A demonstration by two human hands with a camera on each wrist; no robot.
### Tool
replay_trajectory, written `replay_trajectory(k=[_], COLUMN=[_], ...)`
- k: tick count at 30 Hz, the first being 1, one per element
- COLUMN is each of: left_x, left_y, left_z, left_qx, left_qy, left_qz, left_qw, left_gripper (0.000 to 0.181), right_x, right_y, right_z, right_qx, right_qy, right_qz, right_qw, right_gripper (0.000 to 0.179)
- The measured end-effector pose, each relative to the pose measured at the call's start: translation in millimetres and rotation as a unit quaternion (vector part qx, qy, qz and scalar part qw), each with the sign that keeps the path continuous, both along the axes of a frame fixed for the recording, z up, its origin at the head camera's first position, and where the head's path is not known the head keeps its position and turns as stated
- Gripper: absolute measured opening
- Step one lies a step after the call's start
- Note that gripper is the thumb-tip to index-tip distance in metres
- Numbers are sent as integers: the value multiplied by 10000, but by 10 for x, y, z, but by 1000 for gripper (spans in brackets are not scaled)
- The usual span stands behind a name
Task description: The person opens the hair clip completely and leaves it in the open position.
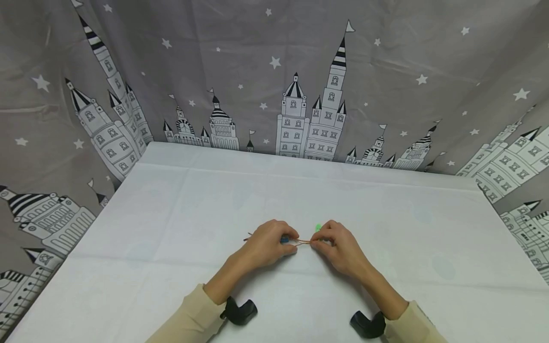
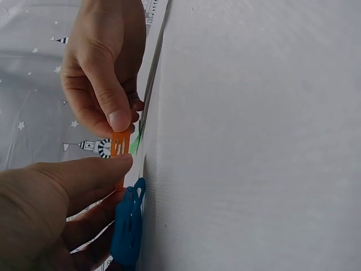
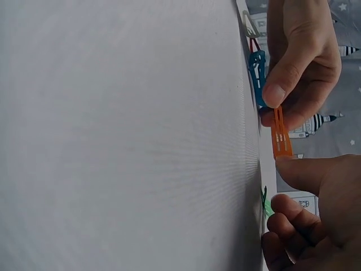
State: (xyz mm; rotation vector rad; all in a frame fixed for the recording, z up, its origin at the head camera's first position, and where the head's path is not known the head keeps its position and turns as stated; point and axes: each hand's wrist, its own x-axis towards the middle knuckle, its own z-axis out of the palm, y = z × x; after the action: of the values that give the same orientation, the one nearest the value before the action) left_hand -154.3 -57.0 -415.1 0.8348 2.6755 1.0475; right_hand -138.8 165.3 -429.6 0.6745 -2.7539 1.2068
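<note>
Between the two hands is an orange snap hair clip (image 3: 281, 138), close over the white table. My left hand (image 1: 266, 245) pinches one end of it between thumb and fingers. The other end is pinched by my right hand (image 1: 340, 247). Slits run along the clip's flat body, seen in the left wrist view too. A blue snap hair clip (image 2: 128, 231) lies right beside the left fingers and shows partly between them in the head view. Behind the right fingers is a green clip (image 1: 318, 227), partly covered by that hand.
Beyond the blue clip, in the right wrist view, are a red clip (image 3: 254, 45) and a pale clip (image 3: 250, 25). White cloth covers the table (image 1: 193, 200). A grey curtain (image 1: 240, 57) printed with castles hangs behind. Black camera mounts (image 1: 240, 312) sit at both wrists.
</note>
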Motion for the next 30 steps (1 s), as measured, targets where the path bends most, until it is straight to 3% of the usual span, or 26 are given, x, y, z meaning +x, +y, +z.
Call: replay_trajectory(k=[30], left_x=[-22], left_y=[4], left_z=[-23], left_qx=[12], left_qy=[-9], left_qz=[-7], left_qw=[10000], left_gripper=[19], right_x=[2], right_y=[-27], right_z=[-12], right_qx=[132], right_qy=[136], right_qz=[22], right_qw=[9998], right_gripper=[7])
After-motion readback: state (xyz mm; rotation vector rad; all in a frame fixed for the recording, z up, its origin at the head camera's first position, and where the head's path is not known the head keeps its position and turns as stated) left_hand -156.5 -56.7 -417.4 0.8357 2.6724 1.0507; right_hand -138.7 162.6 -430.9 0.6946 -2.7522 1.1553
